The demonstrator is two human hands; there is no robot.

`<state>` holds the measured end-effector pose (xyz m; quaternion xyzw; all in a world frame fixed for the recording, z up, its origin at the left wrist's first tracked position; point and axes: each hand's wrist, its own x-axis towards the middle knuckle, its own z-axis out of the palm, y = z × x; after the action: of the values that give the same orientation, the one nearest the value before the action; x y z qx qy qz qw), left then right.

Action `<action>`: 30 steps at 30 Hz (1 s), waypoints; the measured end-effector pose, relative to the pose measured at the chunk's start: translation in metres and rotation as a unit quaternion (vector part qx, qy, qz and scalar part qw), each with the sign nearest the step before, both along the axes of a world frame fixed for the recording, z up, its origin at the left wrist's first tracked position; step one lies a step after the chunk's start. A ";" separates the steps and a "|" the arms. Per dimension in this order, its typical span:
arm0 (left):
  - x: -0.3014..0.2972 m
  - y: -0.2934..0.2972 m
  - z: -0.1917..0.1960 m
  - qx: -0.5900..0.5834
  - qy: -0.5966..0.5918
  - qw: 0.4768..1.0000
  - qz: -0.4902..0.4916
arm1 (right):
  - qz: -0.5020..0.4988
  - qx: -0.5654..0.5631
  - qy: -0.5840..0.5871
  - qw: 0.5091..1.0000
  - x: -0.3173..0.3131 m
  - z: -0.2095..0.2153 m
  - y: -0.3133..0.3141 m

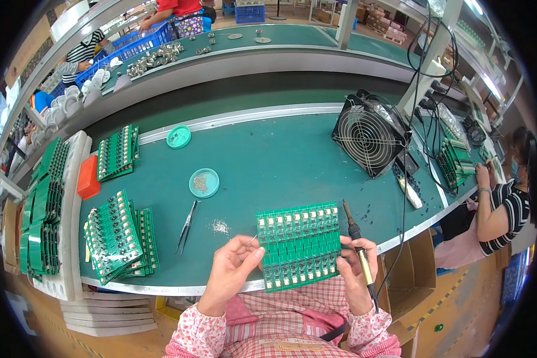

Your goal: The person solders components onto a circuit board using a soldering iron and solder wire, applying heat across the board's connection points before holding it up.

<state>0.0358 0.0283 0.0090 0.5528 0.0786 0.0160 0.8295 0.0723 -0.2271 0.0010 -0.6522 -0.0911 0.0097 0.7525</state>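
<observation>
Left hand [235, 262] pinches a thin wire against the green rectangular circuit-board panel [298, 246]; right hand [355, 265] grips the panel's three-o'clock edge. It also clasps a black-handled soldering iron [359, 250], tip toward twelve o'clock.

A green desk [292, 155] carries tweezers [187, 227] beside a small scatter of tiny parts [221, 226]. Just above them sits a round teal dish [204, 182] with small parts in it, and a second teal dish [178, 136] lies farther back near the desk's metal rail. A stack of green boards [120, 236] lies at the front left, another stack [117, 152] farther back, with an orange block [88, 176] between them. White trays [71, 215] at the left edge hold more boards on edge. A black fan [369, 140] stands tilted at the right, cables [423, 53] hanging behind it. A person in a striped shirt [510, 209] sits at far right.
</observation>
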 end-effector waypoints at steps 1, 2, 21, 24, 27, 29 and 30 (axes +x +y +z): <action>0.000 -0.001 0.001 -0.001 0.000 1.000 -0.003 | 0.001 0.000 0.001 1.000 0.000 0.000 0.000; 0.000 -0.001 0.001 -0.002 0.000 1.000 -0.009 | 0.001 0.000 -0.002 1.000 -0.001 0.001 0.000; 0.006 -0.004 -0.002 0.087 0.000 0.994 0.062 | 0.060 0.111 -0.048 0.991 -0.008 0.012 0.000; 0.006 -0.006 0.001 0.090 0.001 0.994 0.065 | 0.060 0.101 -0.049 0.992 -0.009 0.015 -0.001; 0.006 -0.005 0.000 0.086 0.003 0.994 0.063 | 0.055 0.098 -0.045 0.993 -0.009 0.016 0.000; 0.006 -0.004 -0.001 0.090 0.003 0.994 0.060 | 0.054 0.105 -0.044 0.992 -0.009 0.016 0.000; 0.006 -0.004 -0.001 0.094 0.003 0.994 0.057 | 0.053 0.112 -0.042 0.991 -0.010 0.016 0.000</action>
<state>0.0417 0.0240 0.0084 0.6232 0.1104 0.0693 0.7711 0.0627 -0.2270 0.0174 -0.5579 -0.1578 0.0116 0.8147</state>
